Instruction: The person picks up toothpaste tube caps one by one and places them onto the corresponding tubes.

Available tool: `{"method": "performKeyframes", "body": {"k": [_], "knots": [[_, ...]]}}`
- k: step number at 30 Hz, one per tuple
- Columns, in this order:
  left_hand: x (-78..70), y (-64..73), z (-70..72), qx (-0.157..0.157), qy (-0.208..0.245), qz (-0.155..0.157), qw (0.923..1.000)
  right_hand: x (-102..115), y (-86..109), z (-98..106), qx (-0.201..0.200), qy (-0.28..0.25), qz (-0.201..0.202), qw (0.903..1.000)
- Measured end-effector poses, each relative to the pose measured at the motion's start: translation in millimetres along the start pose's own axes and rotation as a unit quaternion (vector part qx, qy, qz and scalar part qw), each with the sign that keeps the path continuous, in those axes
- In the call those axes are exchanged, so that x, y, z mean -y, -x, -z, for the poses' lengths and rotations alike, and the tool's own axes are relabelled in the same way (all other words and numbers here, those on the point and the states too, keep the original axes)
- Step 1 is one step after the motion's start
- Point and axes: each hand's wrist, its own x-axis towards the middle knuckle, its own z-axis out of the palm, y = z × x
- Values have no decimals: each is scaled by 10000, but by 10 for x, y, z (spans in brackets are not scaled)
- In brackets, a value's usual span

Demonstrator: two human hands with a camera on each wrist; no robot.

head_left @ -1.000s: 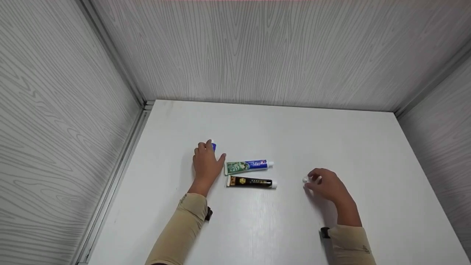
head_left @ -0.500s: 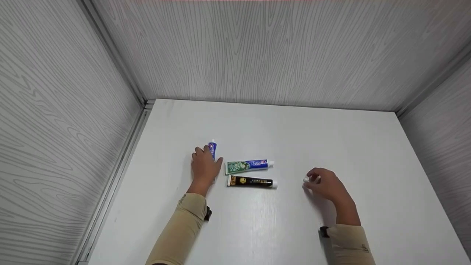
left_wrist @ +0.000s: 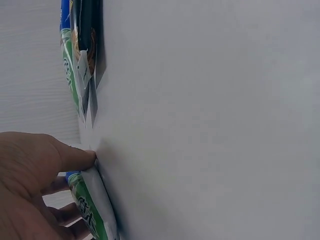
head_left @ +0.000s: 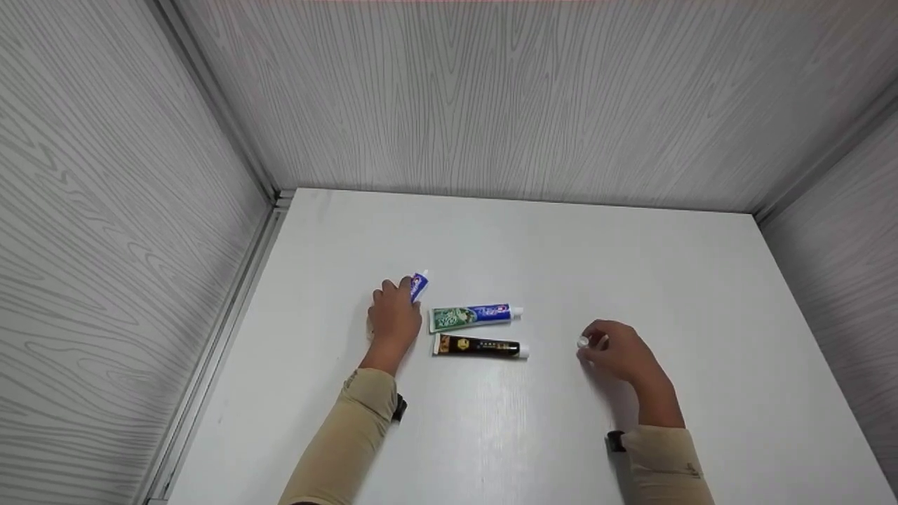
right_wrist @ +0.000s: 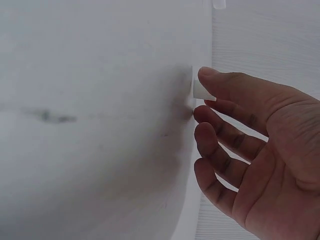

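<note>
Nozzle end of the held tube (head_left: 419,285) has swung rightward since the earlier frame and now points obliquely at the worktop's (head_left: 533,435) far edge. Left hand (head_left: 395,319) grips this tube, thumb against its white side, fingers (left_wrist: 66,214) behind its printed green side, nearer the worktop's left edge than its right. Right hand (head_left: 619,349) pinches a white cap (right_wrist: 202,90), short and tapered, between thumb and forefinger. Between the hands lie a glossy green-and-blue tube (head_left: 468,317) and a slim black tube (head_left: 480,347), nozzle ends toward the right edge; worktop surface smooth, white, faintly reflective
</note>
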Motion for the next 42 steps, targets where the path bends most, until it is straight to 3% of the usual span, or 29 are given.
{"method": "performKeyframes", "body": {"k": [9,23,30,42], "knots": [[-40,39,17,82,131,-244,9996,11,8,-1,-50,-62,39,10000],[-104,91,90,370,844,-534,9943,28,28,-18,-426,-152,430,9981],[-144,103,80,405,614,-1055,9917,56,52,-7,-462,-268,478,9974],[-264,160,110,579,822,-1972,9752,121,75,27,-560,-293,650,9959]]}}
